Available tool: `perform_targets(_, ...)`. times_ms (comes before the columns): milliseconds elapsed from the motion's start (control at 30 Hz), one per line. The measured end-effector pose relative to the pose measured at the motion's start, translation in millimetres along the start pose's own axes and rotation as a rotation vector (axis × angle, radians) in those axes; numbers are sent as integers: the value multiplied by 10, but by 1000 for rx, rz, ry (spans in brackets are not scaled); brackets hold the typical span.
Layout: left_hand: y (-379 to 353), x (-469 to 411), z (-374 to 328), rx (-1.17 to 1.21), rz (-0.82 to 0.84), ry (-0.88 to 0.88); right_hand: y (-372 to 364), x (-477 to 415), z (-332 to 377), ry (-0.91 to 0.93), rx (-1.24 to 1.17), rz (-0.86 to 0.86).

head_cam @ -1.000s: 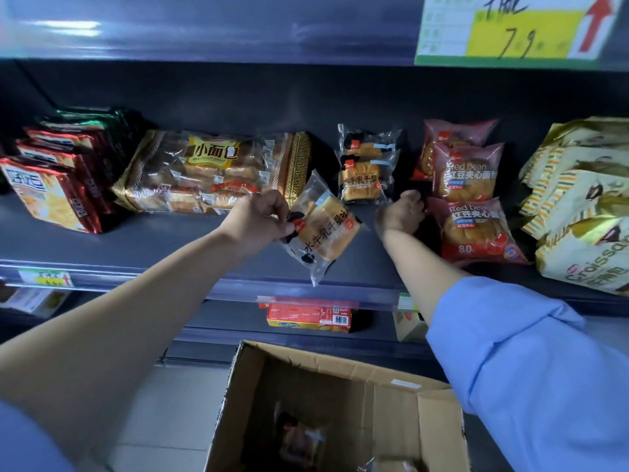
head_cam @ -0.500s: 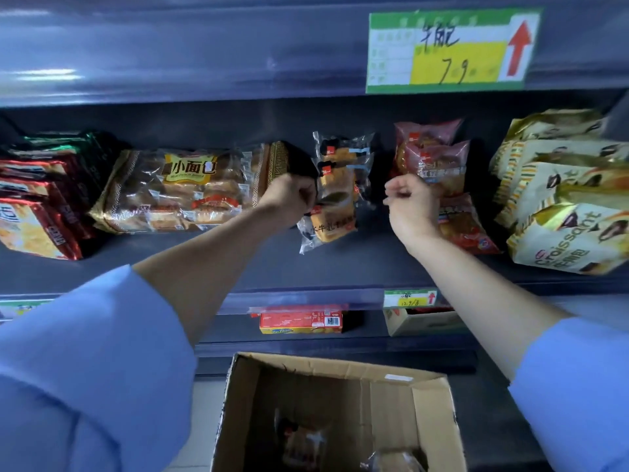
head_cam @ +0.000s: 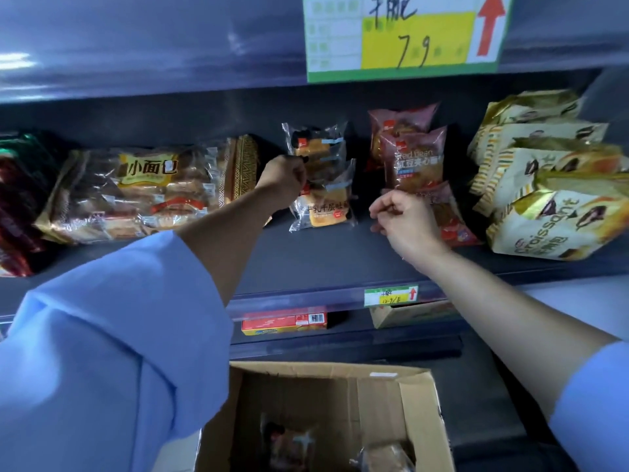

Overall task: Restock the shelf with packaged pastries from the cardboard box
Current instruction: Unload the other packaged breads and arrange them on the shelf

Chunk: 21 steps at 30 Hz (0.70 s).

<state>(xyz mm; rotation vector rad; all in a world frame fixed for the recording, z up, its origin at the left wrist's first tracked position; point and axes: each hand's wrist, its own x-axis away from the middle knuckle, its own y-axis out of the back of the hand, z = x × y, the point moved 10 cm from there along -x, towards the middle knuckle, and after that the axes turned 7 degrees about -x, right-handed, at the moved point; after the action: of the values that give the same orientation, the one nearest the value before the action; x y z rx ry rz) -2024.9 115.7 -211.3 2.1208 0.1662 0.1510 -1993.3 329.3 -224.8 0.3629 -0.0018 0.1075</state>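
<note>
A clear packet of layered pastry leans on the dark shelf, at the front of a short row of the same packets. My left hand is closed on that front packet's upper left corner. My right hand hovers just right of it with fingers curled on nothing, in front of the red bean buns. The open cardboard box stands on the floor below, with a few wrapped pastries in its bottom.
A large bag of mini breads lies left of my left hand, with red packs beyond it. Gold croissant bags fill the right end. A price sign hangs above. A red box and a small carton sit on the lower shelf.
My left hand carried the clear packet up and back and set it against the row. My right hand drew back from the row and now hovers in front of the red bean buns.
</note>
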Motion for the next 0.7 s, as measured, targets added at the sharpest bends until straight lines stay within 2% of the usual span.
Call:
perform_targets(133, 8, 46, 52, -2, 2, 49, -89, 91, -11, -5, 14, 42)
perform_targets(300, 164, 312, -34, 30, -111, 12, -251, 317, -29, -53, 24, 135)
perform_targets(400, 249, 601, -171, 73, -147, -62, -406, 550, -94, -146, -33, 256)
perform_targets(467, 208, 907, -239, 115, -134, -126, -550, 772, -191, -218, -28, 408)
perform_targets(567, -147, 1447, -182, 131, 6, -190, -780, 1200, -511, -344, 92, 640)
perform_targets(700, -1159, 2131, 412, -12, 510, -72, -1057, 1678, -1093, -428, 296, 778)
